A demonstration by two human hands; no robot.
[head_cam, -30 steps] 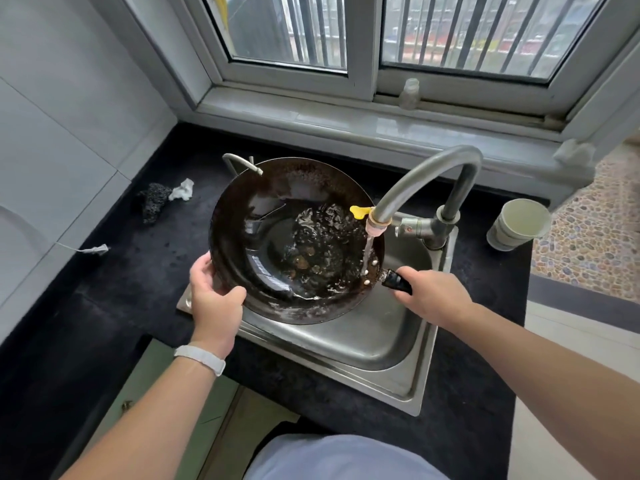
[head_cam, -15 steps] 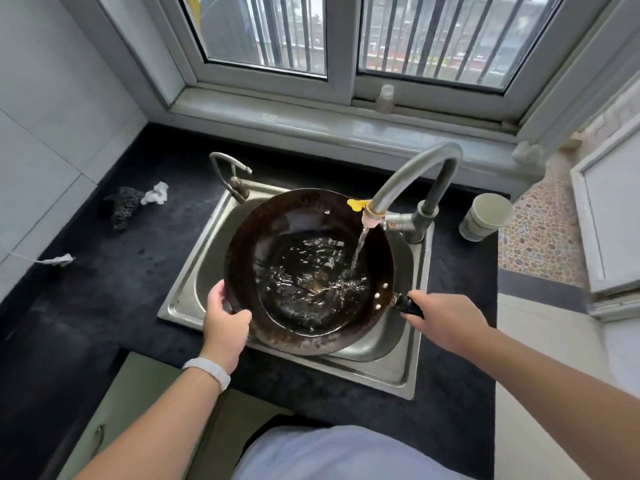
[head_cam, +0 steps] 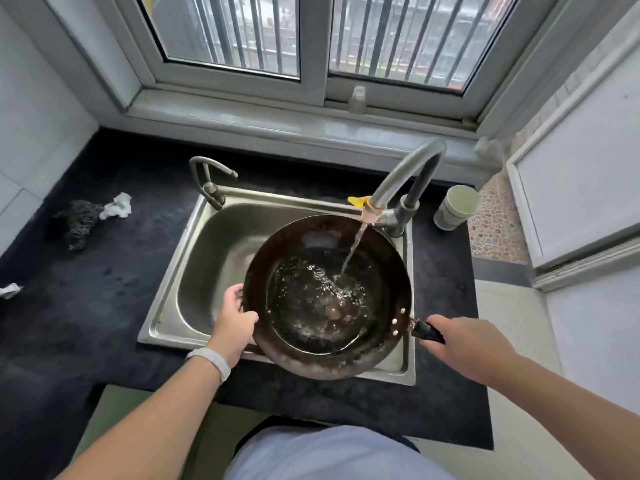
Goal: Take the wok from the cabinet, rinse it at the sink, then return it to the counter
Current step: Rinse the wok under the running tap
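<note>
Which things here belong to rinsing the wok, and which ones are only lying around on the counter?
Belong to the job:
- dark round metal wok
- curved grey steel faucet, running
- stainless steel sink
- left hand on the rim
- right hand on the black handle

Lying about:
- pale cup
- black scrubber
- crumpled white paper
- small clear bottle on the sill

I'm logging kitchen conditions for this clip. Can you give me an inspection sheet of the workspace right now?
Surface: dark counter, water spots left of sink.
Job's things: wok over sink, tap running into it.
Clutter: black scourer, crumpled tissue, cup, small bottle on sill.
Hands: left hand grips wok rim; right hand grips handle.
Cables: nothing seen.
Surroundings: barred window, white wall tiles.
</note>
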